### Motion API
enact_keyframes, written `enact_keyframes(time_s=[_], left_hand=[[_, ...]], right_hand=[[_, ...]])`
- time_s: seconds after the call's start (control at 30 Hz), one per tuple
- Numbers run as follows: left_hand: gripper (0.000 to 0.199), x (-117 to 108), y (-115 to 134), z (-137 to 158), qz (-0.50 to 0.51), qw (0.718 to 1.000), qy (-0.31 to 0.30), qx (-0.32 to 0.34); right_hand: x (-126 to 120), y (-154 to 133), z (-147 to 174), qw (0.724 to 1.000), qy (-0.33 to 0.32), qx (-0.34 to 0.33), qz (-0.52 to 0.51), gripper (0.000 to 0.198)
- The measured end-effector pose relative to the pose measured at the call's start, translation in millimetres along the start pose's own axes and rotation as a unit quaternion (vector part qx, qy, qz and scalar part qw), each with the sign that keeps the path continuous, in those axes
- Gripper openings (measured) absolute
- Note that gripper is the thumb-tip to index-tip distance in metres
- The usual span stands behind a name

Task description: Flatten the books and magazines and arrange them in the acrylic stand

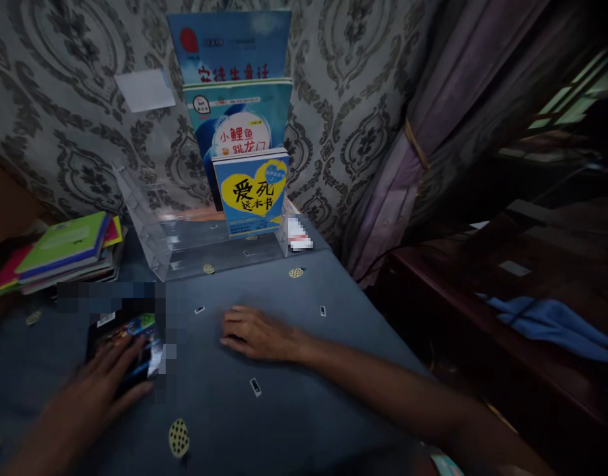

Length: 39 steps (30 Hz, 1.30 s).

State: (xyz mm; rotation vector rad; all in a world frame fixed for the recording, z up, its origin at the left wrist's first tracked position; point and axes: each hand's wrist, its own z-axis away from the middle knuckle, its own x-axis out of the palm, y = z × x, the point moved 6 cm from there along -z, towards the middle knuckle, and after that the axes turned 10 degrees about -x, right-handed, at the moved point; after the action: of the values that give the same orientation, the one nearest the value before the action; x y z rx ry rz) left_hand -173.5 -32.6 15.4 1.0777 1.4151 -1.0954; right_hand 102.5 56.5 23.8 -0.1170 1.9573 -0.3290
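My left hand [108, 373] lies with fingers stretched out on a dark book [148, 354] with a colourful cover, at the left of the blue cloth. Part of that book is blurred and covered by the hand. My right hand [254, 334] rests on the cloth near the middle, its fingers curled in loosely, and nothing shows in them. Behind it stands a clear stepped book rack [155, 254]. At the rack's right side three tiers of books stand upright: a blue book with a yellow heart [254, 198] in front, a teal book [239, 109] behind it and a blue book [229, 43] at the back.
A pile of books with a green one [66, 241] on top sits at the left. A white box-like item [299, 235] is right of the rack. Beyond the table's right edge are a tied purple curtain [423, 119], a dark red surface [482, 317] and a blue cloth [546, 324].
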Motion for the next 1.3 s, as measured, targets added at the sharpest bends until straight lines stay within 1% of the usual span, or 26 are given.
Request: enact_keyframes(time_s=[0.07, 0.1, 0.13, 0.17, 0.27, 0.3, 0.33, 0.43, 0.5, 0.57, 0.67, 0.73, 0.8, 0.93, 1.07, 1.17, 1.23, 1.3], left_hand=[[0.06, 14.2, -0.6, 0.9, 0.055, 0.996, -0.041, 0.057], [0.061, 16.9, -2.8, -3.3, 0.075, 0.993, -0.043, 0.075], [0.061, 17.4, -7.2, -10.8, 0.094, 0.993, -0.033, 0.071], [0.062, 16.9, -13.2, -20.3, 0.107, 0.993, -0.016, 0.048], [0.068, 18.1, -32.2, -48.0, 0.099, 0.992, 0.025, -0.075], [0.069, 20.7, -35.0, -53.9, 0.089, 0.991, 0.029, -0.098], [0.07, 24.2, -35.7, -57.8, 0.082, 0.991, 0.029, -0.105], [0.066, 34.1, -31.4, -58.9, 0.089, 0.992, 0.045, -0.071], [0.067, 38.3, -26.6, -53.5, 0.101, 0.992, 0.059, -0.043], [0.07, 40.6, -19.7, -46.5, 0.104, 0.992, 0.066, -0.03], [0.071, 39.3, -2.3, -35.6, 0.107, 0.991, 0.073, -0.02], [0.068, 36.3, 14.4, -28.6, 0.117, 0.99, 0.079, -0.007], [0.064, 33.1, 33.5, -22.8, 0.127, 0.988, 0.082, 0.01], [0.059, 28.6, 72.9, -18.3, 0.148, 0.985, 0.081, 0.025], [0.056, 27.5, 116.1, -27.5, 0.191, 0.978, 0.076, 0.043], [0.055, 29.0, 149.3, -41.3, 0.226, 0.97, 0.051, 0.069], [0.054, 27.3, 168.2, -50.6, 0.247, 0.963, 0.037, 0.098], [0.051, 23.4, 181.6, -58.9, 0.263, 0.955, 0.025, 0.133]], right_hand=[[0.1, 0.3, 0.2, 1.0, 0.0, 0.004, -0.004, 0.019], [-0.2, 0.3, 0.3, 1.0, 0.001, 0.007, -0.006, 0.019], [-0.5, 0.0, 0.4, 1.0, 0.002, 0.009, -0.007, 0.018], [-0.9, -0.4, 0.4, 1.0, 0.002, 0.009, -0.006, 0.018], [-1.6, -1.9, 0.5, 1.0, -0.001, 0.007, 0.005, 0.019], [-1.6, -2.2, 0.4, 1.0, -0.003, 0.004, 0.009, 0.02], [-1.4, -2.3, 0.4, 1.0, -0.004, 0.001, 0.012, 0.02], [-0.5, -1.1, 0.5, 1.0, -0.001, -0.002, 0.013, 0.02], [0.1, 0.6, 0.8, 1.0, 0.008, 0.002, 0.005, 0.02], [0.4, 1.8, 1.2, 1.0, 0.019, 0.008, -0.004, 0.02], [1.5, 2.1, 1.8, 0.999, 0.031, 0.011, -0.015, 0.019], [2.3, 3.3, 2.5, 0.999, 0.04, 0.022, -0.018, 0.018], [1.7, 7.7, 4.2, 0.997, 0.061, 0.052, -0.015, 0.017], [-3.6, 24.4, 11.9, 0.983, 0.119, 0.139, -0.002, 0.018], [-11.8, 45.6, 22.4, 0.967, 0.157, 0.201, -0.021, 0.022], [-19.7, 62.2, 32.3, 0.954, 0.191, 0.229, -0.037, 0.024], [-25.5, 72.2, 40.2, 0.947, 0.208, 0.243, -0.019, 0.024], [-30.6, 80.8, 48.7, 0.941, 0.212, 0.263, 0.008, 0.023]])
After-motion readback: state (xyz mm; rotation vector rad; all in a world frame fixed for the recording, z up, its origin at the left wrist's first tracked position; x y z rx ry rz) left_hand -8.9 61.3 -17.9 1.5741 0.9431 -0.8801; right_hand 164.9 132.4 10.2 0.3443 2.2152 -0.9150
